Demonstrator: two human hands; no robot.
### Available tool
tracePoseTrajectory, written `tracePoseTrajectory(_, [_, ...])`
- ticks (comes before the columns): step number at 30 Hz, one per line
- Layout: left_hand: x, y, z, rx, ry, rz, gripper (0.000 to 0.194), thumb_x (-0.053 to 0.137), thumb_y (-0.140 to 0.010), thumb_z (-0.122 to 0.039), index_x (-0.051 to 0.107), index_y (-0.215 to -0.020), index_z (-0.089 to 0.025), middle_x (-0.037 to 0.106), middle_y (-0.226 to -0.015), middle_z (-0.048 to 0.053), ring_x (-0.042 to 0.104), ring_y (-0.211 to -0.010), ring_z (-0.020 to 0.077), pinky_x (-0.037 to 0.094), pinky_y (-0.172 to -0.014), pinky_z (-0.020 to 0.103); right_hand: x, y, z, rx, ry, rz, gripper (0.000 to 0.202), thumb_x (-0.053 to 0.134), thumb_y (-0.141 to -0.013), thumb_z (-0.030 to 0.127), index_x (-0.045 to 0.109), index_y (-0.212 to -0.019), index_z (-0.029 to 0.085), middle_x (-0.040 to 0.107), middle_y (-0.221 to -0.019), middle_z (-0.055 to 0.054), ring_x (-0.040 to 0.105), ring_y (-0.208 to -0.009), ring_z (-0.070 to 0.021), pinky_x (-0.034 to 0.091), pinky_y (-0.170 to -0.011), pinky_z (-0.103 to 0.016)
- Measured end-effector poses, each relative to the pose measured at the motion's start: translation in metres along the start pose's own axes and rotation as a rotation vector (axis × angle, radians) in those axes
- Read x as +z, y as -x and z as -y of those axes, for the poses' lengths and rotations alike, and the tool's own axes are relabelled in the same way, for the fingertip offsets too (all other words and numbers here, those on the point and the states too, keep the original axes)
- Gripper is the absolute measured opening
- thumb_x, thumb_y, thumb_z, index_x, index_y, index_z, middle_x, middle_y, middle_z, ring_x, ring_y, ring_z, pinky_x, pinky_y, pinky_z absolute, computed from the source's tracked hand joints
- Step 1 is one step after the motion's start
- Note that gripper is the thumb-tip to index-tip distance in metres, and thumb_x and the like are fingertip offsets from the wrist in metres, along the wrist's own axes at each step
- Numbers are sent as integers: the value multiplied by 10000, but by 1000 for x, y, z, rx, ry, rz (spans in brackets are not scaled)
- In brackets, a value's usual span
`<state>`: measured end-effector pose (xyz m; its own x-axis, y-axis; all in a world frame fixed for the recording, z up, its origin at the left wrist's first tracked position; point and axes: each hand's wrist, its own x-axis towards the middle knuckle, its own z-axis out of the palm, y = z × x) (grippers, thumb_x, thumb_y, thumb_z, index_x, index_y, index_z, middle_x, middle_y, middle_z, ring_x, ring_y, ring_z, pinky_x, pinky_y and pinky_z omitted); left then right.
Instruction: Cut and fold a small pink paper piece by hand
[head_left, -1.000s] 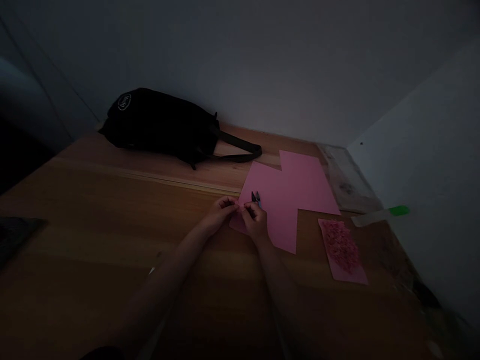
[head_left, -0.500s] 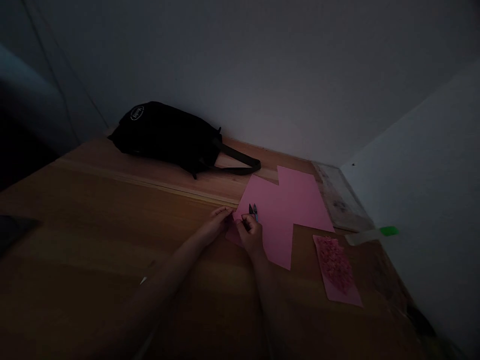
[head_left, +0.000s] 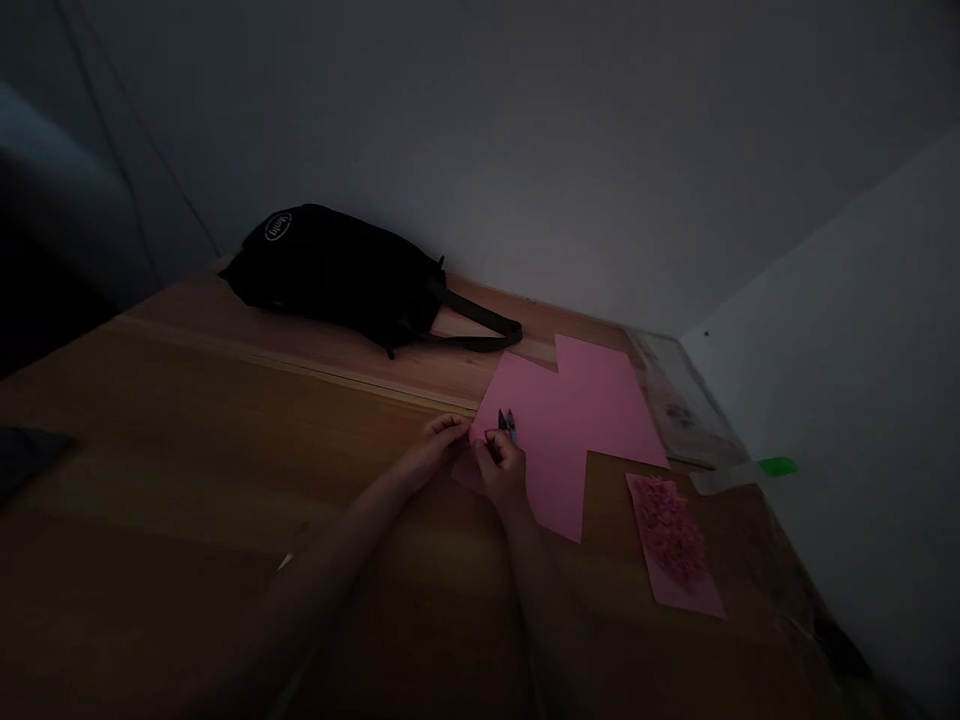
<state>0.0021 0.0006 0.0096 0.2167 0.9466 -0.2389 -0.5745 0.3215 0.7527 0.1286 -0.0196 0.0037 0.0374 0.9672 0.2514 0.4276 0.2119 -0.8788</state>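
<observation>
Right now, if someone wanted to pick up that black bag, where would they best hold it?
Probably by the handle strap, with the grip coming in from the picture's right: the black bag lies flat, its strap looped out to the right, with bare wooden tabletop showing through the loop.

Smooth, matt pink paper (head_left: 555, 490) on wooden bench (head_left: 187, 450)
Left behind the paper, dull cloth bag (head_left: 337, 275); right, rough shredded pile (head_left: 671, 530).
</observation>
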Motion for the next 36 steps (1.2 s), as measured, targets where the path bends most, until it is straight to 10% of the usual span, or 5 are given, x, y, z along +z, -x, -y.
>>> tracePoseTrajectory(36, [0, -1, 4, 32, -62, -23, 187, 735, -506, -179, 600, -632, -151, 580, -594, -33, 525, -546, 80, 402, -563, 197, 2, 0, -7, -36, -51, -41, 210, 497, -779, 362, 511, -652, 195, 463, -551, 14, 429, -515, -132, 354, -477, -248])
